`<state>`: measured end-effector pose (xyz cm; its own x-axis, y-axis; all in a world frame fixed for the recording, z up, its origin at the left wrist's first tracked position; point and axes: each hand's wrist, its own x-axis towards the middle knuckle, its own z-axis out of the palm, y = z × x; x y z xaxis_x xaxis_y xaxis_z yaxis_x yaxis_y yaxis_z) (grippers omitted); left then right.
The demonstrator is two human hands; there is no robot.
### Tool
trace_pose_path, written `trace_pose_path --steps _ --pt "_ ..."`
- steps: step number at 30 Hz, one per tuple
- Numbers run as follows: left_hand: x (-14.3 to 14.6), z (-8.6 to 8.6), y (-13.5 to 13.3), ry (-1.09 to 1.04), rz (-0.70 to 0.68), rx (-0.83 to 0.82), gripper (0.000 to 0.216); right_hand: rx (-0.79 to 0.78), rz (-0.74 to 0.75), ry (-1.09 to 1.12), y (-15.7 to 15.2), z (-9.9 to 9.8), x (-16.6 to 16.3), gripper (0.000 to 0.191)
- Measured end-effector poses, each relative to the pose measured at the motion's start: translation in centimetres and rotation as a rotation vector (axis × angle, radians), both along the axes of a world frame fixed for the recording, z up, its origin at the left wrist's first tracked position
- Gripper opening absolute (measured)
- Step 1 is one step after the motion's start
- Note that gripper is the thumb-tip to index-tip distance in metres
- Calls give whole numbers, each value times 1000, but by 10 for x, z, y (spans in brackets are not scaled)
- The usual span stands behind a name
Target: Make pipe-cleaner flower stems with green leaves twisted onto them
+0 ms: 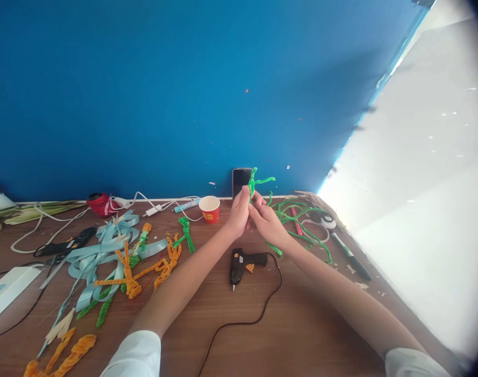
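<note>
Standing up from the hands: a bent green stem [252, 184], long axis near upright, one branch pointing right!
Nearer hand: the left hand [239, 214], snug at its base, thumb and fingers pinched on it.
Right hand [267, 220]: fingers curled in, meeting the left; whether it grips too, can't tell.
Phone [239, 179]: just behind, against the blue wall [184, 104].

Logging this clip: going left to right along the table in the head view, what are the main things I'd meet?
White power strip → light-blue ribbon → small green bundle → red paper cup → orange-triggered glue gun → black-and-white pen.
</note>
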<state>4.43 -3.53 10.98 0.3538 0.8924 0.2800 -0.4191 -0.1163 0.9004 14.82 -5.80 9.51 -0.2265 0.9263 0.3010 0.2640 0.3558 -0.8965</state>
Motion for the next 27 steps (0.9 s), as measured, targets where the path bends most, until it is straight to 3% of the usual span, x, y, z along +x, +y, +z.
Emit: trace_pose_path --steps 3,6,8,11,16,19,27 --pt "4 -5 -1 -34 -9 -12 52 56 -52 -74 1 0 2 39" --pt "4 -2 -1 -33 -27 -6 51 58 9 -96 -1 4 3 39" --pt "1 6 1 -90 25 -3 52 41 52 -106 -5 5 1 41" --pt "-8 20 6 -339 168 -42 50 26 97 -121 -11 6 -5 41" --pt "-25 31 10 -566 -17 -269 49 -12 139 -101 -15 6 -11 39" --pt "-28 30 9 -582 -27 -335 53 -40 144 -80 -15 5 -11 38" --pt "-26 36 7 -556 -16 -277 47 -33 168 -65 -14 4 -9 38"
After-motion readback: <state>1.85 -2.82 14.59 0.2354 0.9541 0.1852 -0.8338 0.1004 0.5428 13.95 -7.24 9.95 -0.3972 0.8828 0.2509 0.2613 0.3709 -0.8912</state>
